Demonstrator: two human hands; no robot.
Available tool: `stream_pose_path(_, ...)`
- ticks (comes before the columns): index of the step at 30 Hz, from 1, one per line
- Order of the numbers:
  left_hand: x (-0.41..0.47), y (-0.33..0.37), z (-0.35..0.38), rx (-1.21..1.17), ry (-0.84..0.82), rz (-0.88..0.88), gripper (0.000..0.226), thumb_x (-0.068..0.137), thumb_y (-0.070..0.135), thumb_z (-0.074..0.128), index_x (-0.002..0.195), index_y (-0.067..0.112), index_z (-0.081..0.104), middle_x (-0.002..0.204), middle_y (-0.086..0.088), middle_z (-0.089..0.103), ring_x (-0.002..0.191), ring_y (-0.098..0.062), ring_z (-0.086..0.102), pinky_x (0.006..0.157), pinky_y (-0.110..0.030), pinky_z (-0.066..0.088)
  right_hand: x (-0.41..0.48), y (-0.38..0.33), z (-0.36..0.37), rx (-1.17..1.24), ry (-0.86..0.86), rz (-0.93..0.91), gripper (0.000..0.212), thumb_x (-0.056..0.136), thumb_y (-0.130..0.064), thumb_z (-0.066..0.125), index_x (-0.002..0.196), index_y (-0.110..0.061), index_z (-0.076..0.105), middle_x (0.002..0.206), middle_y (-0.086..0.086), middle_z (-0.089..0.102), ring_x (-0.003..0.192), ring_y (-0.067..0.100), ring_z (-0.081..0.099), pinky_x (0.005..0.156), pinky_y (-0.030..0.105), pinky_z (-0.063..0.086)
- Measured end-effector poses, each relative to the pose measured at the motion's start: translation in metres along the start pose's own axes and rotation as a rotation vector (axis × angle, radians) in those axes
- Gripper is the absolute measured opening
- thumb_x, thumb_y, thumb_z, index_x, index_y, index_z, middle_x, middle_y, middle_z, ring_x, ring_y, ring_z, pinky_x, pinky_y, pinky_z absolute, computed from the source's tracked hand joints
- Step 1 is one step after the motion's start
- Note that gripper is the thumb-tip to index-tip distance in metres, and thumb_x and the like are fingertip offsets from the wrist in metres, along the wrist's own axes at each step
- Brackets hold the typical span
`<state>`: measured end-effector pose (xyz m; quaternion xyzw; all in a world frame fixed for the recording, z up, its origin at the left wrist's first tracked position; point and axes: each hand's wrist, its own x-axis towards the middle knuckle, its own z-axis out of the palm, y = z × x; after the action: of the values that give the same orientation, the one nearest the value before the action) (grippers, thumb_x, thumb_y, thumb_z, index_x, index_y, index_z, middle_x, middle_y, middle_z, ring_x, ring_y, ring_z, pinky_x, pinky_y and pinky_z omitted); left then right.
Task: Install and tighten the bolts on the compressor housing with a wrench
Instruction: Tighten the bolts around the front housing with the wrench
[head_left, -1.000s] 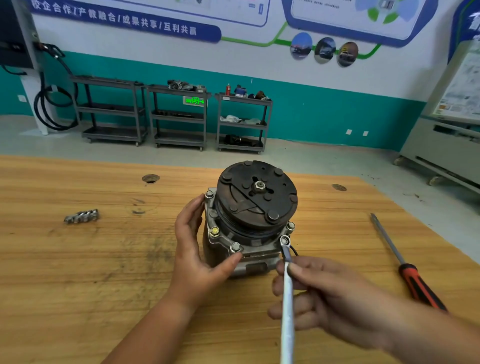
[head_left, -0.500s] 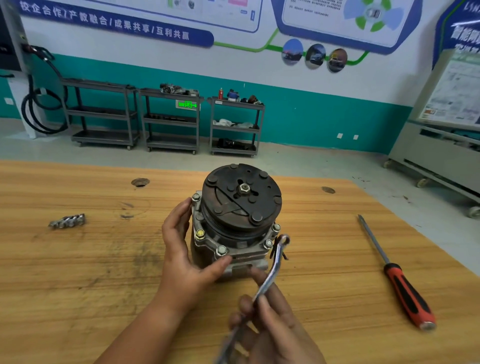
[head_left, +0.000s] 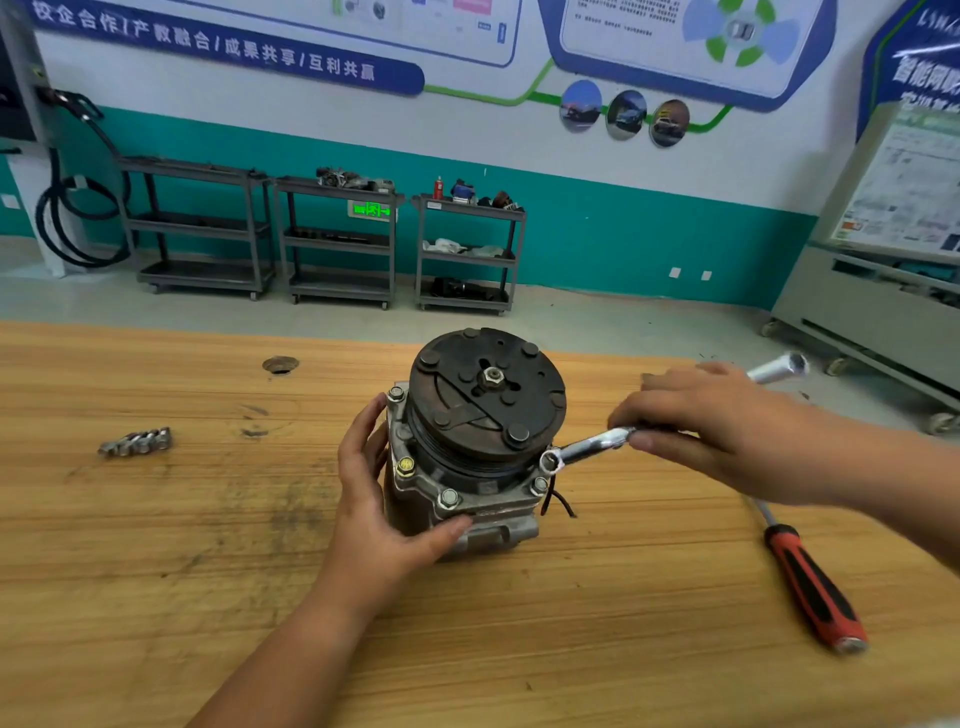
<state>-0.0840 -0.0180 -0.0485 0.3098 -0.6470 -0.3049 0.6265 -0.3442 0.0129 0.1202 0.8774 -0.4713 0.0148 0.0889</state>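
Wooden workbench (head_left: 156, 571), workshop. Compressor (head_left: 467, 467): upright, mid-bench, bolts (head_left: 449, 498) seated in its flange. Left hand (head_left: 374, 509): gripping the compressor's left side. Right hand (head_left: 711, 421): right of compressor, pinching wrench (head_left: 587, 447), ring end at the flange's right edge. Screwdriver (head_left: 810, 587): farther right.

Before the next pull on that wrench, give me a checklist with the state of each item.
1. Housing steadied: left hand holds the compressor housing from its left side. Ok.
2. Wrench grip: right hand grips the wrench along its handle. Ok.
3. Ring end seated: it sits at the housing's right flange; the bolt beneath is hidden. Cannot tell.
4. Other bolts fitted: four bolt heads show on the flange. Ok; tightness cannot tell.
5. Black wire hangs just under the ring end. Cannot tell if clear.
6. Screwdriver lies on the table, apart from the wrench. Ok.
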Motion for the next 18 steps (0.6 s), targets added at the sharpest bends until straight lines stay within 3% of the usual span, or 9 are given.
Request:
stream_pose_path(3,-0.001,0.002,0.0,0.01,-0.01,-0.02,0.106,0.055,0.042,0.078,0.141,0.042,0.015,0.144,0.034,0.027,0.132,0.016,0.029,0.1,-0.002,0.029,0.02,-0.001,-0.006,-0.064,-0.201,-0.072,0.043,0.088,-0.057,0.024,0.115,-0.042,0.053,0.087,-0.03,0.044,0.087,-0.01,0.037,0.095,0.026,0.022)
stream_pose_path(6,0.0,0.006,-0.001,0.043,-0.016,-0.042,0.104,0.054,0.043,0.076,0.139,0.039,0.018,0.142,0.022,0.029,0.127,0.02,0.032,0.096,0.001,0.028,0.035,0.002,-0.011,-0.026,-0.31,-0.049,0.029,0.094,-0.046,0.038,0.118,-0.04,0.054,0.085,-0.029,0.044,0.087,-0.011,0.038,0.093,0.024,0.028)
stream_pose_path(9,0.001,0.007,-0.002,0.062,-0.018,-0.063,0.103,0.051,0.045,0.077,0.138,0.038,0.021,0.138,0.023,0.032,0.122,0.024,0.034,0.092,0.003,0.029,0.044,0.003,-0.017,0.06,-0.408,-0.013,0.027,0.096,-0.039,0.043,0.119,-0.039,0.056,0.088,-0.026,0.045,0.091,-0.003,0.041,0.085,0.018,0.034)
stream_pose_path(11,0.001,0.005,-0.004,0.067,-0.015,-0.072,0.106,0.051,0.047,0.078,0.138,0.041,0.019,0.14,0.025,0.028,0.124,0.024,0.031,0.093,0.003,0.028,0.049,0.003,-0.02,0.069,-0.438,-0.009,0.026,0.096,-0.037,0.044,0.119,-0.039,0.057,0.087,-0.026,0.044,0.089,-0.008,0.041,0.076,0.011,0.031)
stream_pose_path(18,0.001,-0.002,-0.006,0.085,-0.014,-0.085,0.109,0.05,0.052,0.079,0.138,0.052,0.015,0.142,0.031,0.024,0.127,0.022,0.028,0.096,0.003,0.027,0.05,0.003,-0.019,0.119,-0.552,0.074,0.023,0.097,-0.037,0.043,0.114,-0.039,0.059,0.083,-0.024,0.051,0.08,-0.009,0.049,0.07,0.014,0.033)
